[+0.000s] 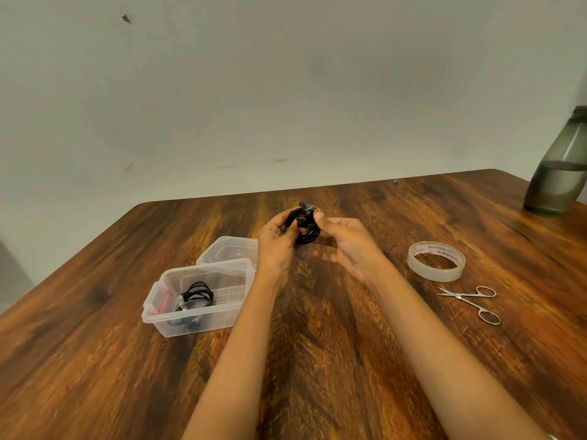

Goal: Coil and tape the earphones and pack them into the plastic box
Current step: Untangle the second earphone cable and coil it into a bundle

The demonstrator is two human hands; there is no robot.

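Head view: both hands, left hand [275, 241] and right hand [347, 246], close their fingers around the black coiled earphones [303, 225] above the bench [317, 328]; the plastic box [197, 296] lies at 8 o'clock.

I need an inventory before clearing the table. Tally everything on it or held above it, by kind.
Coiled earphones: 2, one in the hands, one in the box
Plastic box: 1
Box lid: 1
Tape roll: 1
Scissors: 1
Bottle: 1
Total: 7

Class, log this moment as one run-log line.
both hands grip coiled earphones | plastic box open, one coil inside | tape roll, scissors idle
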